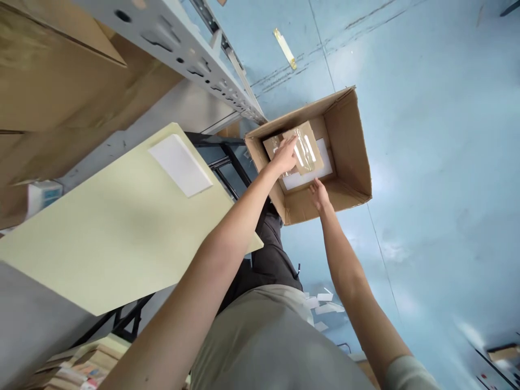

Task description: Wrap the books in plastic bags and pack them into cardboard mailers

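An open cardboard carton (347,143) stands on the blue floor below me. Inside it lies a small taped cardboard box (307,147), partly over another brown box (273,143) at the carton's left side. White sheet-like material (325,157) shows beneath them. My left hand (285,155) reaches into the carton with fingers stretched out, touching the small box's left part. My right hand (319,193) is in the carton's near side, fingers apart, just short of the small box and holding nothing visible.
A pale yellow tabletop (134,216) on black legs is at left, with a white paper stack (181,164) on it. A grey perforated rack post (195,59) rises beside stacked cartons (60,70). Paper scraps (325,306) and a yellow-white strip (285,49) lie on the floor.
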A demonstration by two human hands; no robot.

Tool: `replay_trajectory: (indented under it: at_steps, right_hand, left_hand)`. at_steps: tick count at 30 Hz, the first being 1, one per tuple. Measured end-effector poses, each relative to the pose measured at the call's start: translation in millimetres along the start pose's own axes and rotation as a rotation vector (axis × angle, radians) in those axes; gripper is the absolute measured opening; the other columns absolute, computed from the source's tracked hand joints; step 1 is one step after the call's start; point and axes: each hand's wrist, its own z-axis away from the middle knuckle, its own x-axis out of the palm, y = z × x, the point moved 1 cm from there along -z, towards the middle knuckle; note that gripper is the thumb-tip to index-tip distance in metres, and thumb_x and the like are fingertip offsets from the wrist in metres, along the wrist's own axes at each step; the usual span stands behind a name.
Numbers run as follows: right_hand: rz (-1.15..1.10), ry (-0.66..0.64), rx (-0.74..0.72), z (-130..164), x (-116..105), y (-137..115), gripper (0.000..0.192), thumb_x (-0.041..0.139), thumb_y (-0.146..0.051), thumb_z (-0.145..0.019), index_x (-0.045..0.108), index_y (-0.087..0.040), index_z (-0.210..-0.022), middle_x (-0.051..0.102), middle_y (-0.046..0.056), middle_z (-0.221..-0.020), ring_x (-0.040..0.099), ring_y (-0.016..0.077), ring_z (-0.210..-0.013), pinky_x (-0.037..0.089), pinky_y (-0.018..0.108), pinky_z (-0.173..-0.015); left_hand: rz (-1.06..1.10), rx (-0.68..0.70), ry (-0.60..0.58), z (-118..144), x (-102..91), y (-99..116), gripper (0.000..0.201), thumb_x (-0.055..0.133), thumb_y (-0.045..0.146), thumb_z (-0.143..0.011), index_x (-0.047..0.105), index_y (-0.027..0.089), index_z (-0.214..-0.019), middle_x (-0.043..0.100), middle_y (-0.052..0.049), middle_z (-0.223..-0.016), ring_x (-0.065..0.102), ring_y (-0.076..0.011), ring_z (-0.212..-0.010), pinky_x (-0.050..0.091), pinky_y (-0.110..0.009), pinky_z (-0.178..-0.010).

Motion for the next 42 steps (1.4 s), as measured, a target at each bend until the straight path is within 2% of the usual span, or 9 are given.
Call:
replay_trajectory:
  at_steps: [5,8,16,21,25,28,32,37,42]
  right_hand:
    - [0.024,-0.064,0.079,81,17,-10,0.061,0.071,-0.059,-0.105,0.073,-0.021,-0.152,0.066,0.016,-0.177,0.059,0.0297,-0.17,0.048,0.055,-0.141]
    - [0.042,-0.119,0.091,138,19,-28,0.045,0.072,-0.054,-0.105,0.08,-0.024,-0.137,0.068,0.014,-0.175,0.059,0.0296,-0.17,0.046,0.051,-0.143]
    - [0.063,-0.527,-0.084,252,42,-125,0.035,0.078,-0.056,-0.103,0.085,-0.034,-0.13,0.075,0.003,-0.167,0.066,0.0285,-0.164,0.046,0.049,-0.145]
    - [0.234,-0.844,-0.223,328,107,-174,0.057,0.09,-0.072,-0.092,0.085,-0.036,-0.136,0.079,0.005,-0.163,0.071,0.0325,-0.157,0.05,0.053,-0.142]
    - [0.47,-1.071,-0.297,395,185,-179,0.066,0.093,-0.076,-0.089,0.083,-0.036,-0.141,0.078,0.007,-0.163,0.073,0.0343,-0.153,0.051,0.056,-0.139]
    - [0.644,-1.258,-0.351,448,244,-157,0.069,0.094,-0.074,-0.091,0.081,-0.037,-0.148,0.077,0.008,-0.165,0.073,0.035,-0.152,0.051,0.057,-0.138]
    - [0.868,-1.474,-0.356,518,312,-92,0.075,0.094,-0.077,-0.091,0.078,-0.037,-0.153,0.076,0.01,-0.165,0.07,0.0376,-0.156,0.048,0.06,-0.139]
    - [1.102,-1.671,-0.298,596,378,30,0.076,0.092,-0.079,-0.092,0.077,-0.037,-0.154,0.075,0.012,-0.166,0.07,0.0386,-0.156,0.046,0.062,-0.14]
    - [1.22,-1.773,-0.191,652,418,162,0.071,0.092,-0.076,-0.094,0.079,-0.037,-0.152,0.077,0.011,-0.164,0.072,0.0373,-0.153,0.047,0.061,-0.139]
  left_hand:
    - [0.002,-0.154,0.023,116,-31.0,45,0.074,0.06,0.015,-0.108,0.051,0.013,-0.182,0.049,-0.019,-0.189,0.036,-0.0388,-0.183,0.025,-0.058,-0.154]
    - [0.059,-0.128,0.034,196,-47.5,82,0.07,0.059,0.021,-0.11,0.056,0.019,-0.18,0.053,-0.016,-0.187,0.043,-0.0361,-0.18,0.029,-0.057,-0.153]
    - [0.26,-0.026,0.277,336,-110.2,147,0.052,0.057,0.033,-0.111,0.074,0.022,-0.159,0.073,-0.014,-0.168,0.066,-0.0326,-0.161,0.05,-0.054,-0.141]
    - [0.415,0.037,0.55,415,-160.4,165,0.055,0.059,0.038,-0.111,0.071,0.024,-0.162,0.075,-0.013,-0.166,0.068,-0.0314,-0.16,0.051,-0.054,-0.139]
    - [0.538,0.056,0.791,495,-191.3,153,0.05,0.064,0.044,-0.109,0.077,0.026,-0.153,0.074,-0.012,-0.168,0.066,-0.0329,-0.162,0.05,-0.055,-0.14]
    - [0.625,0.059,0.985,563,-197.4,131,0.05,0.069,0.052,-0.108,0.079,0.027,-0.15,0.074,-0.012,-0.168,0.067,-0.0341,-0.161,0.05,-0.056,-0.14]
    - [0.746,0.085,1.226,660,-180.9,91,0.055,0.075,0.062,-0.105,0.083,0.024,-0.144,0.076,-0.015,-0.164,0.071,-0.0364,-0.156,0.057,-0.056,-0.134]
    - [0.92,0.052,1.491,783,-133.4,30,0.061,0.085,0.067,-0.099,0.084,0.022,-0.14,0.082,-0.019,-0.154,0.077,-0.0401,-0.147,0.06,-0.061,-0.129]
    - [0.99,0.028,1.71,899,-79.6,-21,0.061,0.088,0.065,-0.098,0.084,0.021,-0.141,0.084,-0.019,-0.149,0.078,-0.0401,-0.145,0.058,-0.061,-0.131]
